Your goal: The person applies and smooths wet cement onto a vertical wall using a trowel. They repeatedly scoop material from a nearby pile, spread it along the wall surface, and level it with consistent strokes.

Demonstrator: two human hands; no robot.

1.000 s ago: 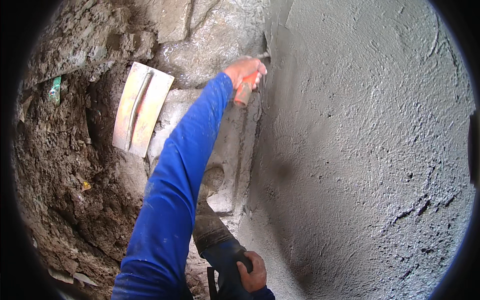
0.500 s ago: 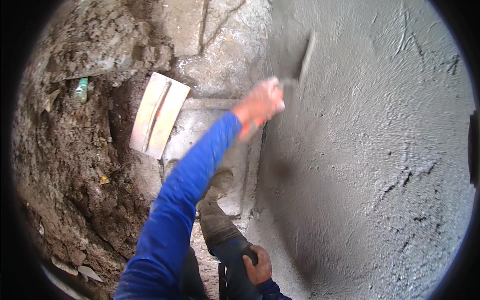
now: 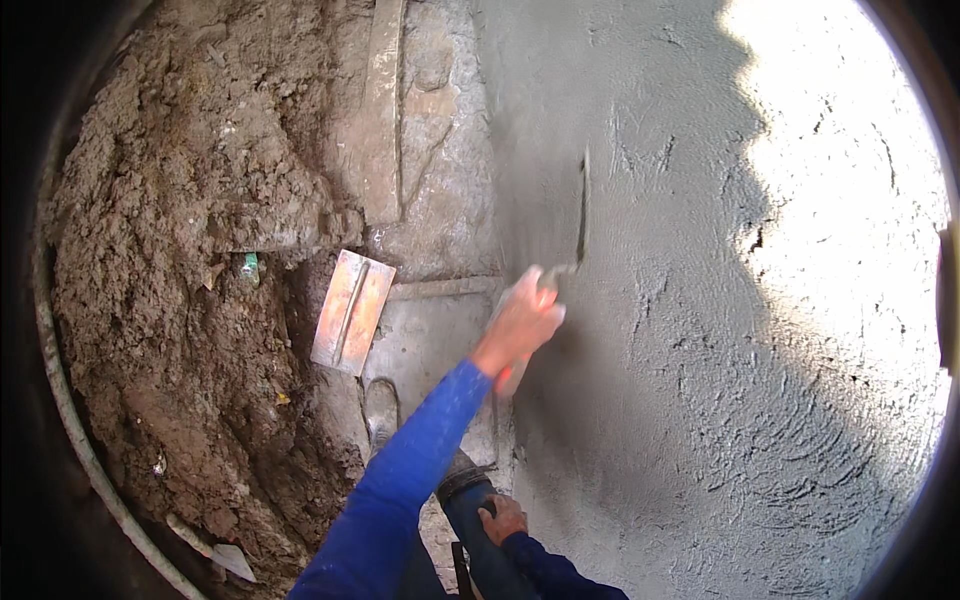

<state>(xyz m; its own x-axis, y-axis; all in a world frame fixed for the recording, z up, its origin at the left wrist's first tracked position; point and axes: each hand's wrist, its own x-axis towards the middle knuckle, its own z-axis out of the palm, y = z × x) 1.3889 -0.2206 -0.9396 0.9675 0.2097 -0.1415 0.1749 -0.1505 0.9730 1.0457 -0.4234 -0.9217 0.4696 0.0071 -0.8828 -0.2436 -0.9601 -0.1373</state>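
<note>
Steel of the thin grey plastering trowel [image 3: 582, 205] looks stiff and light, its edge against the wet grey rendered wall [image 3: 700, 330]. Left hand [image 3: 520, 322] is clamped on its orange handle, the proper hold. Right hand [image 3: 502, 518] rests low on the person's knee, fingers curled, holding nothing visible.

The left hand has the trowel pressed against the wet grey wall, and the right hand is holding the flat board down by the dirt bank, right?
Not quite. In the head view the flat board lies on the ground beside the dirt bank, with no hand on it; the right hand rests low, on the person's knee. The left hand does have the trowel against the wet grey wall.
</note>
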